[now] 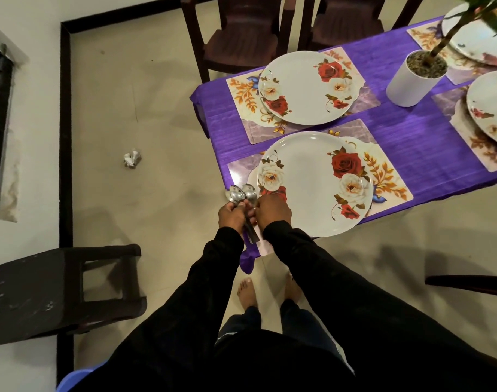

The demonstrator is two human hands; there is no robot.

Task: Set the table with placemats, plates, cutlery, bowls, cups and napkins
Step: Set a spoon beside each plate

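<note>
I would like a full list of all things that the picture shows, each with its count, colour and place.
plates: four, white with roses, one on each placemat
placemats: four, floral, on the tablecloth
tablecloth: one, purple, over the table
pot: one, white, holds a plant, between the plates
spoons: a bunch, silver, at the table's near corner
chairs: two, dark brown, behind the table
stool: one, black, on the floor at left
crumpled paper: one, white, on the floor
left hand: grips the spoons
right hand: fingers at the spoons, beside the near plate
</note>
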